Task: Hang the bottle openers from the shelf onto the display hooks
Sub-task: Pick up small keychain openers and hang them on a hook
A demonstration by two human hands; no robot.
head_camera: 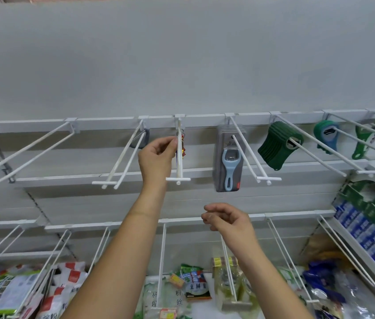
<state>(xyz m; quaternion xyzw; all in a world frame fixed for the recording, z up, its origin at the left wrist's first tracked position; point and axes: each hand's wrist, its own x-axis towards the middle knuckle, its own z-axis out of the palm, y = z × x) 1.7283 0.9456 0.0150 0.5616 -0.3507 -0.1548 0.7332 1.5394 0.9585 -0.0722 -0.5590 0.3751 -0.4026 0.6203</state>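
My left hand (156,155) is raised to a white display hook (179,157) and pinches a small keyring bottle opener (182,143) with red and blue parts that hangs on it near the back rail. My right hand (226,218) hovers lower, fingers loosely curled, holding nothing. A blue-handled opener in a grey pack (229,162) hangs on the hook to the right. Further right hang a stack of dark green openers (276,146), teal openers (327,137) and a green opener (362,143). A dark ring (145,139) hangs on the hook to the left.
Bare white double-prong hooks (32,155) jut out at the left. A lower row of hooks (161,249) sticks out over bagged food packets (172,293). Blue and green boxes (366,222) fill a shelf at the right.
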